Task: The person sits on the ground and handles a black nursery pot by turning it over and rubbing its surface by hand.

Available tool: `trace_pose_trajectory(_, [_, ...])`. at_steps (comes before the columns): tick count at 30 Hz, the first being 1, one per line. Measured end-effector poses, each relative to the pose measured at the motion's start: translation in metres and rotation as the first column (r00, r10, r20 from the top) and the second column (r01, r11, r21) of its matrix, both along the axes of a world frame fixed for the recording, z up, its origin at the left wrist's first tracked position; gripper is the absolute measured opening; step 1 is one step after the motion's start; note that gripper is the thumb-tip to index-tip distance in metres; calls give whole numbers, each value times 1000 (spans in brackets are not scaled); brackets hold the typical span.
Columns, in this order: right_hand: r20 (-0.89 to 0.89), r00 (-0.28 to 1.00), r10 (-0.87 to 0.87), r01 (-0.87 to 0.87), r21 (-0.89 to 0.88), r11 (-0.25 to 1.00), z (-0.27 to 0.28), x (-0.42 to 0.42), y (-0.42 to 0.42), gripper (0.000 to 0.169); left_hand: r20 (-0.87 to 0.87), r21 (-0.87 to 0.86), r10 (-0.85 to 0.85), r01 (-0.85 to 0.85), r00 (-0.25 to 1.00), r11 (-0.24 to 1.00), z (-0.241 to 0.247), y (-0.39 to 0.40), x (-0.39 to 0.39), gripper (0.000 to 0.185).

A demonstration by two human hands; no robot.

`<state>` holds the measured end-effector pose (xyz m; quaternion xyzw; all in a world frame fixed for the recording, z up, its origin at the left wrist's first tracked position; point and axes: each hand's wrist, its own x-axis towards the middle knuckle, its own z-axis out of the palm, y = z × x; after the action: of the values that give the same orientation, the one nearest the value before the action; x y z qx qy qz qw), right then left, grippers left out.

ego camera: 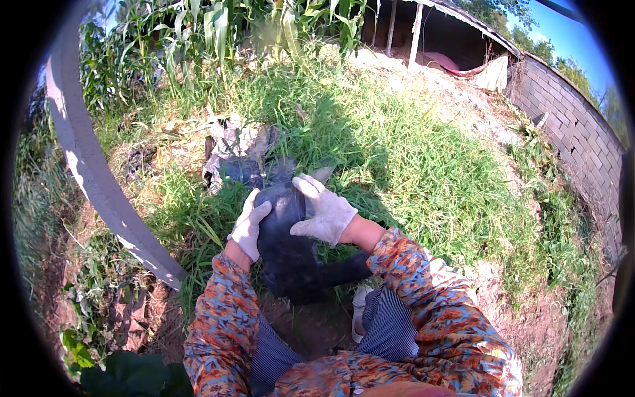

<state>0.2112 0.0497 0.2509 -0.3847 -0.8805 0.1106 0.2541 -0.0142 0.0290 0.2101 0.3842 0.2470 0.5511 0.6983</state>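
Both my hands wear white work gloves and are at a bundle of black plastic sheeting in front of my legs. My left hand grips the bundle's left edge, thumb on top. My right hand has its fingertips on the upper right of the plastic and its thumb at the right edge. A dark strip stretches from the lower part of the bundle towards the right, under my right forearm. Whether this strip belongs to the same piece is unclear. Crumpled dark plastic lies in the grass just beyond my hands.
A concrete post rises close on my left. Tall grass spreads ahead and right, with corn plants behind. A block wall bounds the right side, beside an open shed. My shoe rests on bare soil.
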Motion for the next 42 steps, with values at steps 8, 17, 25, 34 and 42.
trace_pose_trajectory(8, [116, 981, 159, -175, 147, 974, 8, -9, 51, 60, -71, -93, -111, 105, 991, 990, -29, 53, -18, 50])
trace_pose_trajectory(17, [26, 988, 150, -151, 241, 959, -39, -11, 118, 23, -345, 94, -3, 38, 938, 995, -30, 93, 5, 56])
trace_pose_trajectory(25, [-685, 711, -158, -601, -709, 369, -22, 9, 127, 46, -158, 93, 123, -110, 980, 990, -36, 110, 10, 52])
trace_pose_trajectory(34, [-212, 960, -182, 109, -317, 942, -25, 5, 119, 60, -278, 321, 352, -259, 894, 911, -34, 111, 33, 62])
trace_pose_trajectory(42, [-265, 947, -182, 120, -235, 965, -13, 21, 90, 114, -60, 179, 254, -240, 965, 954, -7, 85, 51, 94])
